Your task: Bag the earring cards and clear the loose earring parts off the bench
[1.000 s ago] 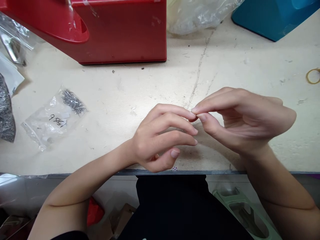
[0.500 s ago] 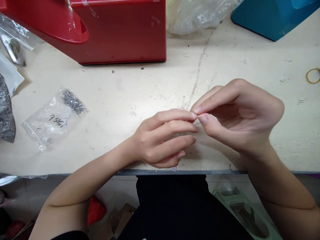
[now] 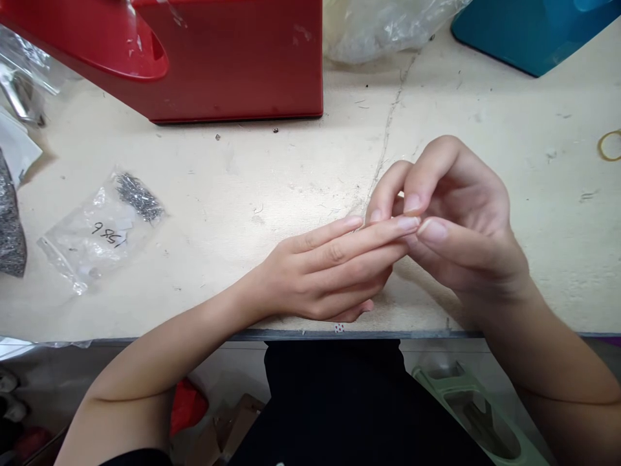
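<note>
My left hand [image 3: 334,272] reaches in from the left, palm turned down and away, its fingers long and close together. The tip of its middle finger meets the fingertips of my right hand [image 3: 456,233]. The right thumb and index finger pinch closely at that tip, with the other fingers curled. Whatever sits between the two hands is hidden or too small to make out; the left thumb is hidden as well. Both hands are just above the pale tabletop [image 3: 272,259], near its front edge.
A clear bag [image 3: 104,236] marked in pen, with thin dark metal pieces [image 3: 140,197], lies left. Behind stand a red holder [image 3: 242,65], a plastic bag [image 3: 388,29] and a teal holder [image 3: 528,32]. A yellow ring [image 3: 609,146] lies far right. Below is a green stool [image 3: 466,382].
The left fingers have straightened, moving rightward into the right hand's grip. My right hand has shifted slightly left and up, its fingers more curled.
</note>
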The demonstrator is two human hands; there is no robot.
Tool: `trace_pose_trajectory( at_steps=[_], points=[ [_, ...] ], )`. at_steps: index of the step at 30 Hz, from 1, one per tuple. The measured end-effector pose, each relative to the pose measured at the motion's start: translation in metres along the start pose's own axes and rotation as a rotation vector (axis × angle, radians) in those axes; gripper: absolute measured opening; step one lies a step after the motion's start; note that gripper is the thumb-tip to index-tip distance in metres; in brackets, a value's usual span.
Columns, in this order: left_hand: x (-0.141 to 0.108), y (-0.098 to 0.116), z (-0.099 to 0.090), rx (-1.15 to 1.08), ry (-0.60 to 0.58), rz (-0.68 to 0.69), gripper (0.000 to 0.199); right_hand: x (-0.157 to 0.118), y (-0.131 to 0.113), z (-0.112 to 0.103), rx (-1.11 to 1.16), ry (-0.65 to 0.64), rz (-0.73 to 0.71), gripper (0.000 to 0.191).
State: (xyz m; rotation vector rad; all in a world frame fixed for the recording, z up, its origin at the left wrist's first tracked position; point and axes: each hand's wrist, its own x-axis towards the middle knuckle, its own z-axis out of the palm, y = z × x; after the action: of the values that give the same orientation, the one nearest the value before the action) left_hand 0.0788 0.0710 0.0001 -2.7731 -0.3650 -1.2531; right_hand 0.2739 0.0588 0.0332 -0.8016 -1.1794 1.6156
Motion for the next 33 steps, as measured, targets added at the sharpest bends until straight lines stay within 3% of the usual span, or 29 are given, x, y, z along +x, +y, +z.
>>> trace_pose_trajectory(
  at_steps=[4, 8, 15, 28, 33],
  points=[
    [-0.002, 0.000, 0.000, -0.029, -0.021, -0.004, 0.042, 0.001, 0.000, 0.001, 0.038, 0.007, 0.089, 0.013],
    [-0.002, 0.000, 0.000, -0.043, -0.014, -0.021, 0.043, 0.001, 0.002, 0.000, 0.100, -0.038, 0.062, 0.011],
    [0.000, 0.000, -0.002, -0.147, -0.027, -0.058, 0.037, -0.002, -0.006, 0.003, 0.032, 0.041, 0.169, 0.014],
    [0.002, -0.003, -0.003, -0.424, -0.010, -0.140, 0.034, 0.001, -0.006, 0.005, 0.035, 0.042, 0.129, 0.018],
    [0.007, 0.002, -0.005, -0.595, -0.022, -0.266, 0.036, 0.001, -0.009, 0.006, -0.084, 0.047, 0.127, 0.022]
  ],
)
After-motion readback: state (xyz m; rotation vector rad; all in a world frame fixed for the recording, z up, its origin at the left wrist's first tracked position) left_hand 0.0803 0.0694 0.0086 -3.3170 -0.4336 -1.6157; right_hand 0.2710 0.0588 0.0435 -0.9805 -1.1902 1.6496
